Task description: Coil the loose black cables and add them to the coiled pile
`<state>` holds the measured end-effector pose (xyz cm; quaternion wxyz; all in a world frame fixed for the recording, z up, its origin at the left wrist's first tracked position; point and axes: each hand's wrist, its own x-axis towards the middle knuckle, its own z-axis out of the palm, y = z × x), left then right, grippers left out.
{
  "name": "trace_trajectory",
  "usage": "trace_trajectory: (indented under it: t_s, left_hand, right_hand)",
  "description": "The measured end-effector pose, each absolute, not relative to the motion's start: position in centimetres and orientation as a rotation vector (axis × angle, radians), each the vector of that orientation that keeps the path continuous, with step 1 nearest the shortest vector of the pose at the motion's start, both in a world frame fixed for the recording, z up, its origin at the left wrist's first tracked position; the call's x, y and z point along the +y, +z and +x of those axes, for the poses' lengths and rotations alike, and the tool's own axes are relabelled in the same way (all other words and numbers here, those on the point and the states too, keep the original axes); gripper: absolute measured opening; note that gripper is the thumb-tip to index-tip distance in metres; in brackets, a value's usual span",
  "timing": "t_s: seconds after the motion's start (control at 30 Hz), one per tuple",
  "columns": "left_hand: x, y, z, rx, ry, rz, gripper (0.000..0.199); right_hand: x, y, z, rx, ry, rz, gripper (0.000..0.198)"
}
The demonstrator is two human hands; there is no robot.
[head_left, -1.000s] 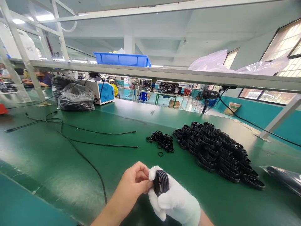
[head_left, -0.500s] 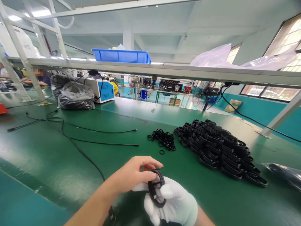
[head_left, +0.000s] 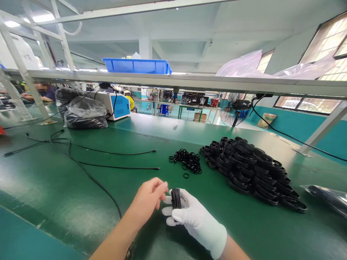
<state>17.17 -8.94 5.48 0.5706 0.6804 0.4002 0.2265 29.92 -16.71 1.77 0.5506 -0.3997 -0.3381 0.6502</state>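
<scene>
My right hand [head_left: 193,216], in a white glove, grips a coiled black cable [head_left: 176,198]. The coil stands edge-on, its loops side by side between the gloved thumb and fingers. Just to its left is my bare left hand [head_left: 151,196], thumb and fingers drawn together close to the coil; whether something small is pinched there I cannot make out. Beyond the hands, on the green table [head_left: 130,187], lies a small heap of black rings [head_left: 188,160], with one loose ring [head_left: 186,176] in front. A large pile of coiled black cables [head_left: 249,169] rises to the right.
Long black cables [head_left: 116,167] stretch across the table's left side. Farther back stand a plastic-wrapped bundle [head_left: 85,112] and a blue-and-white machine [head_left: 119,105]. A shelf [head_left: 195,81] overhead bears a blue bin [head_left: 137,66]. A clear plastic bag [head_left: 326,198] lies far right.
My left hand has drawn off the coil, leftward. My right hand has turned the coil from showing its open loop to edge-on and raised it slightly.
</scene>
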Motion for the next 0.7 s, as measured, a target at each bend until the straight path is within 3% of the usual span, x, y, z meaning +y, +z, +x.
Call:
trace_trajectory:
  t_s: [0.37,0.57,0.7]
  left_hand:
    - [-10.8,3.0,16.3,0.741,0.489,1.375,0.019]
    - [-11.0,3.4,15.9,1.041,0.758,1.855,0.013]
    - [-11.5,3.0,16.0,0.945,0.816,2.158,0.027]
  right_hand:
    - [-16.7,1.8,29.4,-0.799,1.657,-0.868,0.043]
    - [-17.1,1.6,29.6,-0.727,1.675,-0.950,0.056]
    - [-17.0,1.2,29.6,-0.784,1.634,-0.970,0.057]
